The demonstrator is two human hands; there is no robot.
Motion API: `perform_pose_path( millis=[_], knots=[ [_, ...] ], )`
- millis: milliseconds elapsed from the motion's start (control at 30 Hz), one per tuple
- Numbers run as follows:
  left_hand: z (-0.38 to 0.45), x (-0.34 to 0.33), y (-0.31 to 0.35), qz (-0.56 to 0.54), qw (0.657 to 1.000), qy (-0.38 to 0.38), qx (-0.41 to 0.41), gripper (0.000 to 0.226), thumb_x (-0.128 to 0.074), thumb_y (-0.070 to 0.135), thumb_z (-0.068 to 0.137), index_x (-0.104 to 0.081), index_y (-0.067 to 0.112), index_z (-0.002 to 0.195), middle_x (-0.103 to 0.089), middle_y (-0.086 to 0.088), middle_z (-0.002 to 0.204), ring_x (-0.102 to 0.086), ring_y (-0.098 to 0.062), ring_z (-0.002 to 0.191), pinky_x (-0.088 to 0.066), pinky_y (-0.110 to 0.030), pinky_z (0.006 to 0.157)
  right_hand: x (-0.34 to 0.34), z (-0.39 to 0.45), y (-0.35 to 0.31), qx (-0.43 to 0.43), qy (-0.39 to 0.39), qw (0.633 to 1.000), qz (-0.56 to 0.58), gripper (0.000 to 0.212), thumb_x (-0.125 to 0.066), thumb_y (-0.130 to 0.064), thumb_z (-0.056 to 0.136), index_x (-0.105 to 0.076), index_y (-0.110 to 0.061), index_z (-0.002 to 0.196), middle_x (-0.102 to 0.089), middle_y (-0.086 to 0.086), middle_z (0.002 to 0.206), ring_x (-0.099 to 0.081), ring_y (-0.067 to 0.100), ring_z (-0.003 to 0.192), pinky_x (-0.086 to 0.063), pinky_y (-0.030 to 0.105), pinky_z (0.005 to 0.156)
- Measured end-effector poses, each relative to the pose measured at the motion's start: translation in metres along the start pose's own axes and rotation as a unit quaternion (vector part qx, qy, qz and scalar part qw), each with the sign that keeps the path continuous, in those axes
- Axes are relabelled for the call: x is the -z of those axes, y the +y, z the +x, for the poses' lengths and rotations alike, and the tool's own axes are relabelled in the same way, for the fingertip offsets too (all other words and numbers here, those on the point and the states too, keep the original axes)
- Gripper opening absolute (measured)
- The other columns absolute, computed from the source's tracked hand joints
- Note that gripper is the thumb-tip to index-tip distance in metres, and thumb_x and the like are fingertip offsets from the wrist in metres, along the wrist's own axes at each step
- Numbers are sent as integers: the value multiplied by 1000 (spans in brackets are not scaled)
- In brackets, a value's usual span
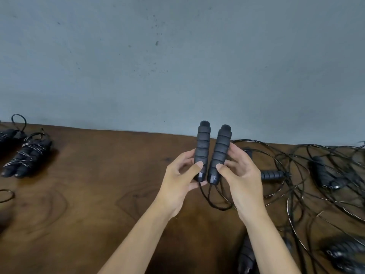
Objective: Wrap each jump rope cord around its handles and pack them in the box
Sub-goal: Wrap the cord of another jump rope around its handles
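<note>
Nearest the camera, two bare forearms rise from the bottom edge, and the left hand (180,175) and right hand (240,175) each hold one of a pair of black ribbed foam jump-rope handles. The left handle (202,149) is pinched between thumb and curled fingers near its lower cap; the right handle (220,153) is gripped the same way, the thumb lying across its front. Both handles are held above the table, just in front of the wall line, side by side and nearly touching at the bottom, leaning slightly apart at the top. Their long axes run close to upright, blunt ends up and cord ends down. This looks like lining the two up into one bundle, so the cord can then be wound round both together. The thin black cord (215,202) hangs from the lower caps in a loose loop between the wrists and trails off to the right. There, on the brown wooden table (88,194), lies a tangle of unwrapped black ropes and handles (320,175). Far left rest finished bundles of handles bound in cord (27,157). Behind stands a grey-blue speckled wall (177,56). No box is in view.
</note>
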State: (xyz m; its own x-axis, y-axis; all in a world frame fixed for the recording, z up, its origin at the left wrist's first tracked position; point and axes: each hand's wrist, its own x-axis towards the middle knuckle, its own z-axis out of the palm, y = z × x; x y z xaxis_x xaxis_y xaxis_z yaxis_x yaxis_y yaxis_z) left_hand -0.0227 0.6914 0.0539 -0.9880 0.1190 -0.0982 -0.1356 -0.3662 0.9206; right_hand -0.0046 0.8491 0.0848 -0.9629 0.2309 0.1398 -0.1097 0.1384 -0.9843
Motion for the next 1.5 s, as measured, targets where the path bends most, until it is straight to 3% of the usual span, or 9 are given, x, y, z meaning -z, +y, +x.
perform_pose_path(
  millis=[133, 233, 433, 633, 867, 1200, 1333, 1400, 1500],
  knots=[
    [-14, -6, 10, 5, 1000, -24, -14, 37, -67, 11, 100, -66, 16, 137, -74, -13, 120, -73, -34, 111, -60, -57, 95, 6, -10, -12, 12, -10, 1000, 16, 58, -72, 0, 90, -60, -39, 130, -69, -25, 122, -66, 1, 113, -52, 22, 89],
    [-22, -9, 16, 4, 999, -37, -20, 38, -66, 10, 101, -64, 16, 138, -74, -15, 118, -73, -35, 110, -61, -54, 95, 10, -17, -19, 11, -20, 999, 27, 56, -72, -1, 90, -60, -31, 136, -69, -23, 123, -66, 1, 112, -55, 16, 84],
    [-34, -15, 19, 4, 998, -56, -16, 38, -67, 11, 101, -65, 17, 138, -74, -15, 118, -75, -33, 107, -62, -49, 91, 17, -24, -29, -2, -30, 1000, 8, 42, -78, -19, 87, -67, -29, 126, -74, -19, 112, -69, 1, 103, -53, 10, 77],
    [-45, -14, 23, 38, 994, -98, -14, 40, -69, 13, 99, -65, 20, 139, -75, -17, 112, -75, -33, 106, -61, -52, 95, 26, -26, -37, -61, -47, 997, 30, 35, -78, -21, 88, -66, -15, 120, -78, 0, 105, -75, 18, 100, -58, 48, 95],
    [-48, -10, 31, 71, 988, -139, -12, 37, -69, 16, 100, -68, 26, 137, -71, -11, 126, -74, -29, 112, -62, -46, 94, 29, -25, -41, -86, -68, 993, 42, 41, -81, -19, 85, -62, -11, 121, -78, 5, 107, -75, 25, 102, -56, 56, 97],
    [-41, -9, 45, 85, 984, -157, 6, 44, -73, 30, 96, -64, 21, 138, -67, -15, 133, -72, -31, 116, -61, -47, 96, 24, -23, -52, -83, -84, 991, 58, 37, -76, -18, 90, -62, -11, 123, -78, 4, 111, -73, 22, 106, -54, 51, 102],
    [-37, -11, 48, 75, 980, -182, 32, 54, -73, 39, 93, -61, 16, 140, -67, -17, 135, -69, -33, 122, -55, -56, 105, 18, -22, -58, -72, -96, 991, 53, 36, -76, -17, 90, -62, -11, 123, -78, 4, 110, -74, 20, 105, -56, 48, 100],
    [-36, -14, 48, 80, 974, -206, 50, 55, -72, 37, 94, -59, 14, 142, -69, -15, 135, -67, -36, 125, -53, -56, 107, 15, -21, -60, -72, -106, 990, 55, 36, -76, -16, 91, -62, -11, 124, -78, 5, 110, -74, 21, 105, -58, 44, 96],
    [-32, -19, 53, 58, 967, -235, 73, 48, -70, 37, 94, -65, 16, 137, -69, -20, 133, -64, -43, 126, -54, -54, 106, 11, -20, -66, -70, -124, 988, 56, 36, -75, -16, 92, -61, -10, 124, -78, 4, 107, -75, 18, 101, -61, 28, 74]
  ],
)
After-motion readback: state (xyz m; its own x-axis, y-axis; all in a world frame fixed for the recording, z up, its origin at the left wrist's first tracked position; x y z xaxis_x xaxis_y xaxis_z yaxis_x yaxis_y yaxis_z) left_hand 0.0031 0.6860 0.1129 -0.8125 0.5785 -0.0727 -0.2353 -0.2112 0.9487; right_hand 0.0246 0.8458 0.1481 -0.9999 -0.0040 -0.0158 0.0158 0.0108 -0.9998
